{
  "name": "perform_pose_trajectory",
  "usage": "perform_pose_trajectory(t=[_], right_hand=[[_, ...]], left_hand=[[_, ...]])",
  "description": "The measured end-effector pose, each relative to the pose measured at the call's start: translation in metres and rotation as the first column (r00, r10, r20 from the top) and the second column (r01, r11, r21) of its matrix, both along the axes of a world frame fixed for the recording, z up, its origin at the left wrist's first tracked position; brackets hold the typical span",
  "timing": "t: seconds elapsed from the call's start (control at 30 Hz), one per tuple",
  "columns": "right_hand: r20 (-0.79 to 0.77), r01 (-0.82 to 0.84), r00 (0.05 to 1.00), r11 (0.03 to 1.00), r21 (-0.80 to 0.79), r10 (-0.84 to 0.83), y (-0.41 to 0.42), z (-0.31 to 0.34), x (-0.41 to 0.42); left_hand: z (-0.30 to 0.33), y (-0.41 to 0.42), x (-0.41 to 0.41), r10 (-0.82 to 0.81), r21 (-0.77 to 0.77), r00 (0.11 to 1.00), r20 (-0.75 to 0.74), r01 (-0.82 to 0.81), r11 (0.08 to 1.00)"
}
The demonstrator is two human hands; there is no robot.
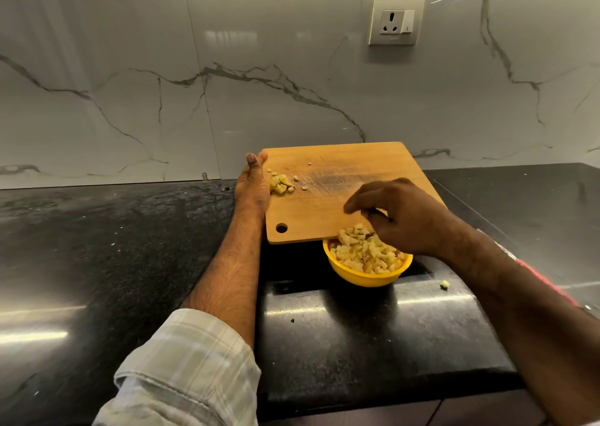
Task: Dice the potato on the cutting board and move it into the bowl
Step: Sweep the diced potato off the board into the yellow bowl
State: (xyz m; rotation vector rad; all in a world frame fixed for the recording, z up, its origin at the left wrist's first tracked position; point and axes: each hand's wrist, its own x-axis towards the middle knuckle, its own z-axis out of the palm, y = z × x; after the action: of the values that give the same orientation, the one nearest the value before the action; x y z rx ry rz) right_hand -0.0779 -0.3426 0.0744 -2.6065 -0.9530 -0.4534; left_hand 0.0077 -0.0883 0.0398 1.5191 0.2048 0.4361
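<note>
Stage: since most diced potato [367, 254] is already heaped in the yellow bowl [363, 278], transfer is judged nearly finished.
Leftovers: a small cluster of potato pieces [280, 185] is left on the cutting board [341, 179], near its left edge.
Handling: cubes are judged light, damp and easily scattered; sweeping is favoured over pinching.
Left hand [251, 185]: the board's left edge is gripped, the board tilted over the bowl.
Right hand [399, 213]: fingers loosely curved, nothing held, poised above bowl and board edge.
Stray: one bit [444, 284] lies on the dark surface [130, 247].
</note>
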Motion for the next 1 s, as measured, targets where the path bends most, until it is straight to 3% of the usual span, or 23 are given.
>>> perform_pose_trajectory(t=[0.07,0.13,0.2,0.37,0.43,0.53,0.63,0.7,0.83,1.0], right_hand=[[0.050,0.188,0.980,0.981,0.058,-0.190,-0.005,-0.006,0.006],[0.032,0.389,0.921,0.921,0.000,-0.389,-0.005,-0.013,0.008],[0.016,0.457,0.889,0.885,-0.083,-0.458,0.002,-0.018,0.004],[0.013,0.278,0.959,0.940,-0.199,-0.281,0.019,-0.019,-0.014],[-0.042,0.187,0.980,0.976,-0.110,-0.192,0.017,-0.017,-0.021],[-0.003,0.250,0.968,0.967,0.051,-0.250,0.003,-0.017,-0.015],[0.041,0.321,0.947,0.941,-0.104,-0.318,0.008,-0.023,-0.016],[0.044,0.234,0.972,0.966,-0.115,-0.230,0.021,-0.025,-0.023],[0.020,0.098,0.995,0.989,0.112,-0.101,0.046,-0.007,-0.004],[-0.076,0.041,0.996,0.999,0.026,-0.039,0.088,0.003,0.058]], left_hand=[[-0.001,0.001,0.001,0.002,-0.005,1.000,0.010,-0.002,1.000],[-0.002,0.002,0.003,0.006,-0.005,1.000,0.021,-0.006,1.000],[-0.003,0.003,0.004,0.012,-0.007,0.999,0.031,-0.012,1.000],[-0.003,0.004,0.007,0.004,-0.011,0.999,0.044,-0.003,1.000],[-0.004,0.004,0.007,0.001,-0.008,0.999,0.035,-0.001,1.000],[-0.005,0.005,0.007,0.003,-0.020,1.000,0.025,-0.003,1.000],[-0.006,0.005,0.008,0.003,-0.023,1.000,0.022,-0.002,1.000],[-0.006,0.004,0.008,-0.002,-0.012,1.000,0.028,0.002,1.000],[-0.006,0.006,0.007,0.004,-0.027,1.000,0.022,-0.004,1.000],[0.002,0.004,0.005,-0.016,-0.084,0.999,-0.027,0.014,0.996]])
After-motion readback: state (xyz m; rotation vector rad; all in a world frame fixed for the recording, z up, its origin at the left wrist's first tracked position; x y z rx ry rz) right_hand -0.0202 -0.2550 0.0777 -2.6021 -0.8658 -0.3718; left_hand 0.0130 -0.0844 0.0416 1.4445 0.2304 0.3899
